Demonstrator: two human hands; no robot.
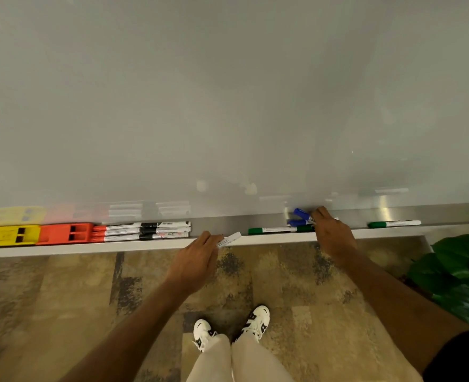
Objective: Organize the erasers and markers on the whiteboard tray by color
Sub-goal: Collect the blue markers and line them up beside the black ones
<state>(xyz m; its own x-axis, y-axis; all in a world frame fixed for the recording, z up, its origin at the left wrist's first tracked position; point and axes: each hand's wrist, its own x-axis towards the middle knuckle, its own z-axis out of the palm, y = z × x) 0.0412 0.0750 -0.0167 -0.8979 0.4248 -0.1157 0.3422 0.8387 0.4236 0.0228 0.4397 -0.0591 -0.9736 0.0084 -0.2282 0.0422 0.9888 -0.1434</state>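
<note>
On the whiteboard tray [214, 242], a yellow eraser [11, 235] sits far left with an orange eraser [65, 232] beside it. Three red markers [117, 232] and three black markers [167, 230] lie in stacked rows to their right. My left hand [197, 260] holds a marker [229, 239] whose white barrel sticks out over the tray's front edge; its cap is hidden. My right hand [332, 235] grips blue markers [301, 217] above the tray. A green marker [280, 230] lies just left of my right hand, and another green marker [393, 223] lies further right.
The whiteboard [228, 106] fills the upper view. A green leafy plant [459, 274] stands at the right below the tray's end. Patterned carpet [62, 299] lies underfoot, and my two white-and-black shoes are near the wall.
</note>
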